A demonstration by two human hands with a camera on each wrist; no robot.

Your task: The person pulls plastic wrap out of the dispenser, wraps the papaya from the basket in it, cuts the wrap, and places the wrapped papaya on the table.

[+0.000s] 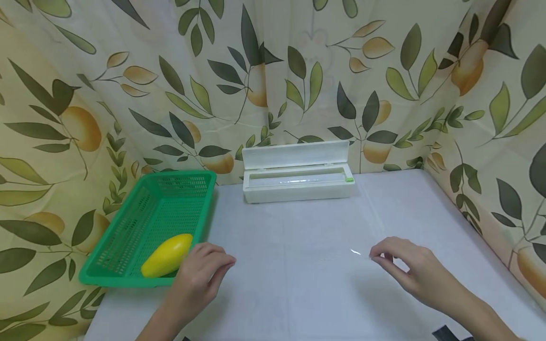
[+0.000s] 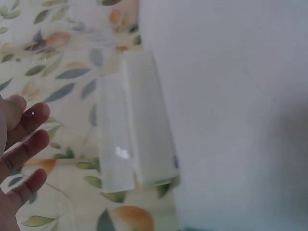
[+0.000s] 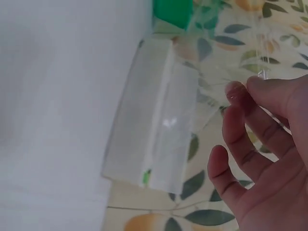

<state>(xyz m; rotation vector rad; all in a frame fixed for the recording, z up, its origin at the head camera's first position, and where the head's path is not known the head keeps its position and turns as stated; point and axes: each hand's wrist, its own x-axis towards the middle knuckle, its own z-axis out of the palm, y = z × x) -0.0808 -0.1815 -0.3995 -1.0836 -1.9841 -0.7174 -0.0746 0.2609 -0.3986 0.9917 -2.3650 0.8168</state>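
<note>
Between my two hands stretches a sheet of clear cling film (image 1: 355,252), nearly invisible except for glints and faint wrinkles. My left hand (image 1: 202,270) pinches one side of it between thumb and forefinger, in front of the basket's right edge. Across the table, my right hand (image 1: 407,267) pinches the other side the same way. In the right wrist view its thumb and forefinger meet on the film, with the other fingers loosely bent. At the back stands a white cling film dispenser box (image 1: 298,192) with its lid raised and a roll inside.
To the left, a green plastic basket (image 1: 147,227) holds a yellow mango-shaped fruit (image 1: 167,255). A white cloth (image 1: 264,237) covers the table. Behind and at both sides hangs a curtain (image 1: 298,71) printed with leaves and fruit.
</note>
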